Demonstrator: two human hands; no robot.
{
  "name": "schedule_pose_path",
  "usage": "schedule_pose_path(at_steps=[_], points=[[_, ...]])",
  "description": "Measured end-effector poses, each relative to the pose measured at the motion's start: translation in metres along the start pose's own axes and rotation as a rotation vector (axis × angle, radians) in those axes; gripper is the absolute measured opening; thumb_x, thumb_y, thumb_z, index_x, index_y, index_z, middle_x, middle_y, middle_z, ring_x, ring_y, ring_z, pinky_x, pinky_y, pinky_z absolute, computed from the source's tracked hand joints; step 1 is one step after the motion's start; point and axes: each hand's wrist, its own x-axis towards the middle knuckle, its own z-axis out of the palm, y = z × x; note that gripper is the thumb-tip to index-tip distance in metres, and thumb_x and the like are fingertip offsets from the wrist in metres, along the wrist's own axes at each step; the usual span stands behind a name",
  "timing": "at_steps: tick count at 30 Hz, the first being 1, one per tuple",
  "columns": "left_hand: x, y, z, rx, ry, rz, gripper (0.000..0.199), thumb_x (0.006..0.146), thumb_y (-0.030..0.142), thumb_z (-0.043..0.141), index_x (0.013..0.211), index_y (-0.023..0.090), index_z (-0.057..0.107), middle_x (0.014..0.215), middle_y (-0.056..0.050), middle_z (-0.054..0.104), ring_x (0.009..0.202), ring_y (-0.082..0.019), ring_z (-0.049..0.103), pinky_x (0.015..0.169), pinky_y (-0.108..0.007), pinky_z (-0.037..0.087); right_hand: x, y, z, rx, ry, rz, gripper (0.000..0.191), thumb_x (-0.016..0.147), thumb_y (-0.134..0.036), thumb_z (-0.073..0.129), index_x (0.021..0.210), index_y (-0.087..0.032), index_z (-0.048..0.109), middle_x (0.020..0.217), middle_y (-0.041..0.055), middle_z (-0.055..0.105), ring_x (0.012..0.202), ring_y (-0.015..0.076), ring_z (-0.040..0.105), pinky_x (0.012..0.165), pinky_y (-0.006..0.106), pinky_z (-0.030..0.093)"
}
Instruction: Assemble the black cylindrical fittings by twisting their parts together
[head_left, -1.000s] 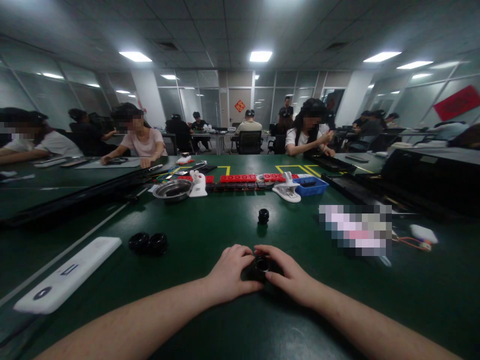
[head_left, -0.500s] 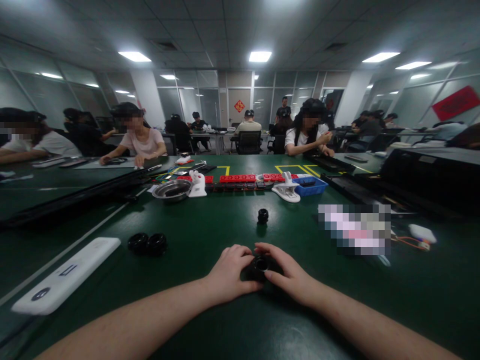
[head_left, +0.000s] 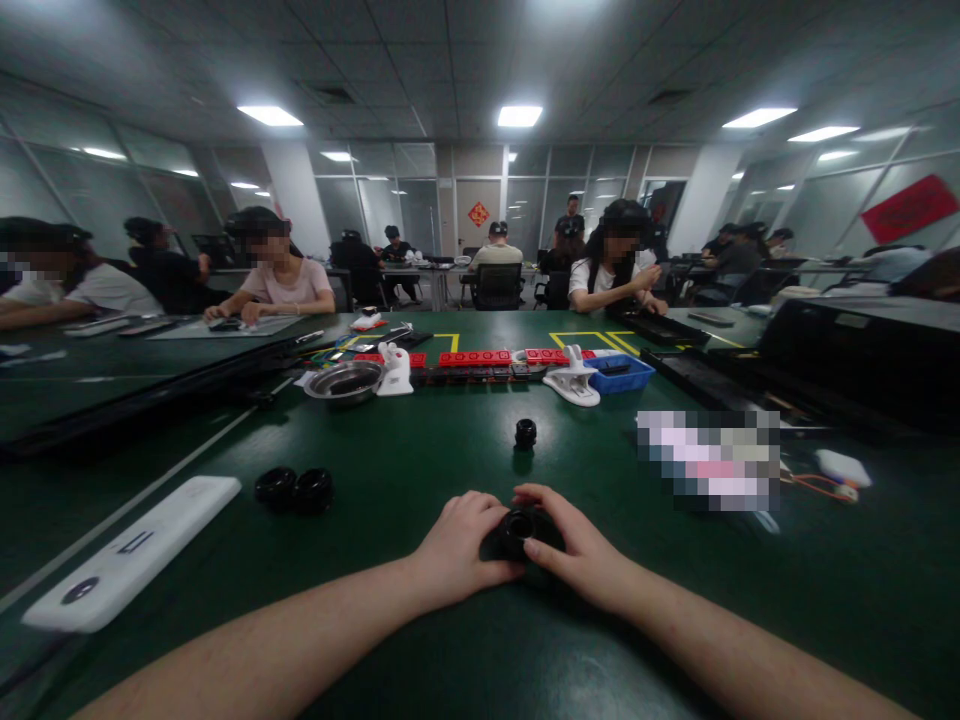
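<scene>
Left hand [head_left: 463, 543], right hand [head_left: 581, 550] gripping black fitting [head_left: 514, 533]; 1 lone fitting [head_left: 526, 434] ahead; 2 black rings [head_left: 295, 490], white bar [head_left: 139, 550] leftward.

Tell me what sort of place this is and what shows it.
Probably a shared assembly workroom: several seated people, loose black parts on a green tabletop, and a blue tray near a row of red pieces.

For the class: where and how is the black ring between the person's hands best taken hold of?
Probably by the outer wall of the black ring, approached from left and right together. Its round opening faces upward toward the camera, leaving the curved outside for gripping, and the left hand and right hand curl around it from those sides.
</scene>
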Motion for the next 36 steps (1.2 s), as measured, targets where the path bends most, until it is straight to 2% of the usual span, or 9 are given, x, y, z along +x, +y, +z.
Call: schedule_pose_path(at_steps=[5, 10, 15, 19, 22, 26, 29, 33, 36], points=[[-0.0001, -0.0007, -0.0002, -0.005, -0.003, -0.002, 0.038, 0.068, 0.045, 0.062, 0.097, 0.022, 0.054, 0.101, -0.003, 0.053, 0.093, -0.022, 0.047, 0.081, -0.035, 0.037, 0.0022, -0.0011, 0.0007, -0.066, 0.016, -0.013, 0.027, 0.079, -0.036, 0.051, 0.099, -0.018, 0.048, 0.094, 0.0064, 0.054, 0.087, 0.0205, 0.051, 0.078, 0.036, 0.043], [0.0003, -0.0027, 0.0008, 0.006, -0.003, -0.007, 0.044, 0.065, 0.047, 0.064, 0.100, 0.021, 0.054, 0.102, -0.004, 0.052, 0.094, -0.023, 0.046, 0.082, -0.036, 0.037, 0.0012, -0.0025, -0.0039, -0.004, -0.076, -0.096, 0.032, 0.086, -0.035, 0.038, 0.113, -0.020, 0.046, 0.113, 0.0084, 0.050, 0.107, 0.0214, 0.045, 0.093, 0.039, 0.033], [0.0004, -0.0011, 0.0003, 0.002, -0.005, 0.008, 0.041, 0.066, 0.047, 0.063, 0.097, 0.022, 0.055, 0.101, -0.004, 0.052, 0.093, -0.022, 0.047, 0.081, -0.035, 0.037, 0.0008, 0.0012, 0.0006, -0.007, -0.041, -0.012, 0.052, 0.074, -0.042, 0.056, 0.117, -0.017, 0.040, 0.115, 0.0120, 0.048, 0.104, 0.0246, 0.047, 0.089, 0.040, 0.037], [0.0002, -0.0015, 0.0010, 0.005, 0.002, 0.012, 0.039, 0.068, 0.048, 0.060, 0.096, 0.021, 0.055, 0.099, -0.004, 0.053, 0.092, -0.022, 0.047, 0.080, -0.035, 0.037, 0.0025, -0.0023, 0.0008, -0.066, -0.020, -0.003, 0.042, 0.069, -0.036, 0.062, 0.104, -0.017, 0.047, 0.099, 0.0081, 0.054, 0.090, 0.0220, 0.052, 0.080, 0.037, 0.043], [0.0005, -0.0025, 0.0020, 0.014, 0.014, 0.009, 0.041, 0.066, 0.047, 0.062, 0.096, 0.021, 0.055, 0.100, -0.003, 0.052, 0.092, -0.022, 0.047, 0.081, -0.035, 0.037, 0.0021, -0.0047, -0.0020, -0.063, -0.058, -0.079, 0.034, 0.078, -0.030, 0.054, 0.110, -0.019, 0.048, 0.108, 0.0087, 0.052, 0.101, 0.0224, 0.048, 0.089, 0.039, 0.038], [0.0009, -0.0018, 0.0013, 0.017, 0.019, 0.018, 0.040, 0.064, 0.045, 0.065, 0.095, 0.021, 0.055, 0.100, -0.003, 0.052, 0.093, -0.022, 0.047, 0.082, -0.035, 0.037, 0.0002, -0.0028, -0.0020, -0.036, -0.095, -0.092, 0.046, 0.079, -0.027, 0.050, 0.123, -0.020, 0.037, 0.125, 0.0107, 0.043, 0.115, 0.0242, 0.039, 0.097, 0.044, 0.030], [0.0006, 0.0000, -0.0004, 0.012, 0.008, 0.017, 0.038, 0.066, 0.043, 0.064, 0.095, 0.022, 0.055, 0.100, -0.003, 0.053, 0.093, -0.022, 0.047, 0.081, -0.035, 0.037, 0.0000, -0.0011, 0.0009, -0.038, -0.029, -0.012, 0.052, 0.074, -0.030, 0.058, 0.119, -0.017, 0.037, 0.118, 0.0125, 0.047, 0.108, 0.0250, 0.045, 0.092, 0.043, 0.036], [0.0004, 0.0000, -0.0005, 0.004, 0.007, 0.013, 0.038, 0.066, 0.044, 0.064, 0.096, 0.022, 0.055, 0.099, -0.003, 0.053, 0.092, -0.022, 0.047, 0.080, -0.035, 0.037, 0.0020, -0.0031, 0.0003, -0.075, -0.004, -0.023, 0.033, 0.072, -0.027, 0.059, 0.102, -0.017, 0.049, 0.099, 0.0083, 0.054, 0.093, 0.0224, 0.051, 0.083, 0.039, 0.042], [0.0004, -0.0021, 0.0009, -0.001, 0.007, 0.015, 0.042, 0.065, 0.046, 0.065, 0.097, 0.021, 0.054, 0.100, -0.004, 0.052, 0.093, -0.022, 0.046, 0.080, -0.035, 0.037, 0.0023, -0.0040, -0.0022, -0.040, -0.067, -0.091, 0.036, 0.074, -0.020, 0.054, 0.109, -0.019, 0.047, 0.111, 0.0085, 0.050, 0.105, 0.0229, 0.046, 0.092, 0.040, 0.035]])
